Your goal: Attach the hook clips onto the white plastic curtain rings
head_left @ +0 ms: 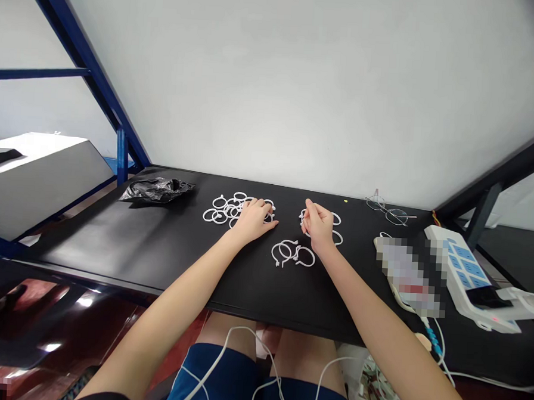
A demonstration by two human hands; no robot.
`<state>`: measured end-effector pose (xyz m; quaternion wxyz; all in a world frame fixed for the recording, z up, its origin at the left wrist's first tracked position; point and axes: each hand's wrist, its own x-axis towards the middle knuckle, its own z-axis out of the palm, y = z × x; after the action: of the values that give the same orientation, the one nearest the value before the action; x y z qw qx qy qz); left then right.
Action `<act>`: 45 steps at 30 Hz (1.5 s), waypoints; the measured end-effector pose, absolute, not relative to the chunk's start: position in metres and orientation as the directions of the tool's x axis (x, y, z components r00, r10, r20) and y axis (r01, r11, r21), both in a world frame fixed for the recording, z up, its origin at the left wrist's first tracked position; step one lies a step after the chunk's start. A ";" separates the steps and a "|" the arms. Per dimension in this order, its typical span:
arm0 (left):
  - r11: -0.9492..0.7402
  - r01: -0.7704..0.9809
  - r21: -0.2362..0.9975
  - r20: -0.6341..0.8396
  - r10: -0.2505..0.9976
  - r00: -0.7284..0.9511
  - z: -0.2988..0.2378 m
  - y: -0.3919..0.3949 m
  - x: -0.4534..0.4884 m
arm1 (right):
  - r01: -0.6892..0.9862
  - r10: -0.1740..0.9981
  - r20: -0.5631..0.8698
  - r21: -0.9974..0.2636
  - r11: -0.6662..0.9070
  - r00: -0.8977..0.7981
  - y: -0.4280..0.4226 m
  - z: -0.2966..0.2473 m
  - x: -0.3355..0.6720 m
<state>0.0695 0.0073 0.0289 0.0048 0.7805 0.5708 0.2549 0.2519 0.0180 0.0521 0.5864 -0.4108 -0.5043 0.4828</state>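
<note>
My left hand [252, 221] lies over the right side of a pile of white plastic curtain rings [220, 203], its thumb stretched out and its fingers apart on the rings. To the right, my right hand [318, 225] is closed, with thumb and fingers pressed together above a second group of white rings [337, 237]. Whatever sits between those fingertips, if anything, is hidden. Nearer to me, between the two hands, a few more open-ended rings [306, 257] lie on the black tabletop [262, 289]. Both hands cover some of the rings beneath them.
A crumpled black plastic bag [155, 191] lies at the left. On the right are eyeglasses [395, 217], a phone [406, 279] with a cable and a white power strip [469, 276] with a plug in it. A pale wall [299, 94] rises behind the table.
</note>
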 end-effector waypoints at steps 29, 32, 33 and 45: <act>-0.552 0.776 0.307 0.719 0.668 0.191 0.040 0.001 0.082 | 0.514 0.685 0.306 -0.479 0.711 -0.662 0.002 0.043 0.249; -0.549 0.770 0.324 0.702 0.685 0.193 0.041 0.001 0.082 | 0.525 0.737 0.364 -0.528 0.667 -0.570 0.004 0.040 0.248; -0.549 0.769 0.328 0.699 0.689 0.193 0.042 0.001 0.082 | 0.522 0.761 0.384 -0.562 0.642 -0.523 0.005 0.039 0.248; -0.618 0.694 0.370 0.611 0.725 0.319 0.044 -0.006 0.087 | 0.081 0.942 0.325 -0.940 0.332 -0.089 0.012 0.041 0.247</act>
<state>0.0869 -0.0060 0.0440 0.0199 0.8119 0.4368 0.3869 0.2473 0.0122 0.0413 0.5331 -0.4136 -0.6178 0.4037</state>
